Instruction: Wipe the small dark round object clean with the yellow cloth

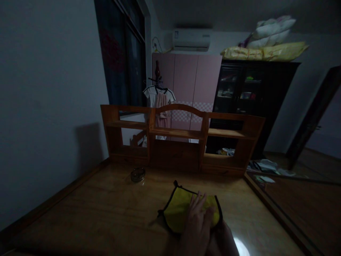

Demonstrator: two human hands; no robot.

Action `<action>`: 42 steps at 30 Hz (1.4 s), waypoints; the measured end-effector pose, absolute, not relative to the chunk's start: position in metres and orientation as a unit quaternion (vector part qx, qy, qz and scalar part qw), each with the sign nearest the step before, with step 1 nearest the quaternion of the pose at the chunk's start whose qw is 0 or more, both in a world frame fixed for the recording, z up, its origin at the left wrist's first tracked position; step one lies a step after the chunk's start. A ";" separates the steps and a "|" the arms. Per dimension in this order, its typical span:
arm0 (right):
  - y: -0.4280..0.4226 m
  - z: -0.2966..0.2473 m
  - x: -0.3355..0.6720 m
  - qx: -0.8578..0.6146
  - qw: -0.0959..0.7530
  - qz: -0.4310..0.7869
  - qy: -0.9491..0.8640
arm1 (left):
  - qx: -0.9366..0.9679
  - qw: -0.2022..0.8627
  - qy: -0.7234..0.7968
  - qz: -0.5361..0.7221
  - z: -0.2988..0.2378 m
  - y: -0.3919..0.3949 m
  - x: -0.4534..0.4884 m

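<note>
A yellow cloth (pixel 178 209) with a black edge lies flat on the wooden desk top (pixel 106 213), near its front. My left hand (pixel 198 222) rests palm down on the right half of the cloth, with its fingers stretched out flat and pointing away from me. Just to its right, a dark shape at the cloth's right edge looks like my right hand or wrist (pixel 225 236). Its fingers are hidden in the dim light.
A small glass dish (pixel 137 174) sits on the desk to the far left of the cloth. A wooden shelf unit (pixel 181 133) stands along the desk's back edge. Behind it are a pink wardrobe, a dark cabinet and hanging clothes. A wall runs along the left.
</note>
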State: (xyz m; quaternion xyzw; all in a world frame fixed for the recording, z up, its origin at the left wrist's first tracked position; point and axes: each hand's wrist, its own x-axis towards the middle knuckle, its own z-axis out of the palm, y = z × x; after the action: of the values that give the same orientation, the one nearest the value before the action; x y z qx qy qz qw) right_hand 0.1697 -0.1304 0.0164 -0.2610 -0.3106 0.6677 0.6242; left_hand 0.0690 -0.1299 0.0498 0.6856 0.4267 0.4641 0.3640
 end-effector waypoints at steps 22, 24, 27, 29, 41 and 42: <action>-0.131 0.005 0.189 -0.260 0.608 0.712 -0.237 | 0.623 0.404 0.437 0.508 0.033 -0.115 0.058; -0.132 0.001 0.189 -0.260 0.597 0.720 -0.242 | 0.644 0.386 0.443 0.490 0.030 -0.117 0.058; -0.134 -0.002 0.186 -0.260 0.593 0.716 -0.261 | 0.661 0.371 0.445 0.478 0.021 -0.118 0.060; -0.135 -0.003 0.183 -0.256 0.589 0.718 -0.267 | 0.657 0.374 0.450 0.475 0.014 -0.116 0.060; -0.128 -0.012 0.178 -0.245 0.580 0.739 -0.240 | 0.559 0.541 0.351 0.522 -0.020 -0.099 0.057; -0.128 -0.014 0.180 -0.246 0.581 0.739 -0.238 | 0.566 0.535 0.350 0.521 -0.023 -0.098 0.057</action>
State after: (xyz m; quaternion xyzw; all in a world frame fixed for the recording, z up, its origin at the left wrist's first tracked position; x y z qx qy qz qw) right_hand 0.1796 -0.1278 -0.0141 -0.2461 -0.2379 0.7387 0.5806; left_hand 0.0572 -0.0977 -0.0227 0.5660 0.3496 0.5209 0.5348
